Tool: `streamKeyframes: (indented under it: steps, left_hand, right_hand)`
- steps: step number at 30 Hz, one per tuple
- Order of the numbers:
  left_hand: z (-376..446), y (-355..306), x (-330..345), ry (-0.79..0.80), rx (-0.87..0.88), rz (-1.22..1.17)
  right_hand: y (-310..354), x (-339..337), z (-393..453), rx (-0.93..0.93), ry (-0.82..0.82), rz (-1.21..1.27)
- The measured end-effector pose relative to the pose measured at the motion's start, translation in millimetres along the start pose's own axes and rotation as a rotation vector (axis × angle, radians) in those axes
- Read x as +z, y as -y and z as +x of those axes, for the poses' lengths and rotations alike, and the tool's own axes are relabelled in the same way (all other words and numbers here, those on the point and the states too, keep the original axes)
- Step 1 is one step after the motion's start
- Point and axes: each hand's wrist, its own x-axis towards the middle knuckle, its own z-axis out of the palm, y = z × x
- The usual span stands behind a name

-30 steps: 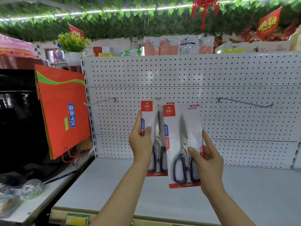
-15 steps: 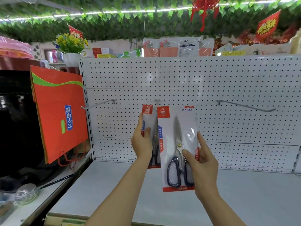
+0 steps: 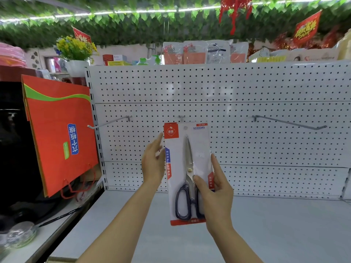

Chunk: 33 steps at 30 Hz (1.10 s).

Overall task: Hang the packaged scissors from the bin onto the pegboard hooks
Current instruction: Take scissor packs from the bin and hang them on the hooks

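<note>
My right hand (image 3: 215, 196) grips a packaged pair of scissors (image 3: 188, 168) by its lower right part, thumb on the front. The pack is upright, white card with red trim and dark handles, and its top hole sits just below the short middle hook (image 3: 181, 117) of the white pegboard (image 3: 247, 88). My left hand (image 3: 152, 164) is beside the pack's left edge with its fingers spread and nothing visibly in it. The second pack seen earlier is hidden behind this one. A long left hook (image 3: 110, 123) and a long right hook (image 3: 290, 123) are bare. No bin is in view.
A white shelf (image 3: 284, 224) runs below the pegboard. An orange paper bag (image 3: 60, 133) hangs at the left of the board. A side counter (image 3: 47, 236) at the lower left carries a glass dish (image 3: 20, 234). Packaged goods line the top of the board.
My right hand has carried its pack left and up in front of the other pack, under the middle hook. My left hand has let go of its pack and opened.
</note>
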Motion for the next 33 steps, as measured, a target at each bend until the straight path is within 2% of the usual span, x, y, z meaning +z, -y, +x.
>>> streamKeyframes:
  steps: [3,6,9,11,14,21,28,33]
  left_hand:
    - [9.5,-28.8,-9.2,0.004,0.187,0.031]
    - [8.0,-65.1,-12.3,0.113,0.376,0.08]
    - [-0.6,-76.4,-3.3,0.251,0.546,0.387]
    - [2.3,-70.1,2.5,0.257,0.615,0.548]
    - [11.4,-55.8,7.2,0.243,0.633,0.644]
    - [41.5,-32.2,16.9,0.302,0.622,0.657]
    - [58.4,-17.7,26.2,0.246,0.72,0.716]
    - [61.6,-15.3,27.7,0.24,0.713,0.738]
  right_hand:
    - [-6.7,4.9,1.1,-0.002,0.006,0.007]
    - [-13.6,10.8,0.3,-0.01,0.001,0.013]
    - [-20.9,13.8,1.9,-0.031,-0.037,0.005]
    - [-26.7,14.9,5.3,-0.034,-0.053,0.007]
    - [-35.9,18.0,11.5,-0.018,-0.063,0.013]
    - [-64.7,25.6,31.5,-0.009,-0.076,-0.026]
    - [-83.5,33.3,58.1,-0.015,-0.051,-0.168]
    - [-91.9,30.9,70.3,-0.036,-0.067,-0.324]
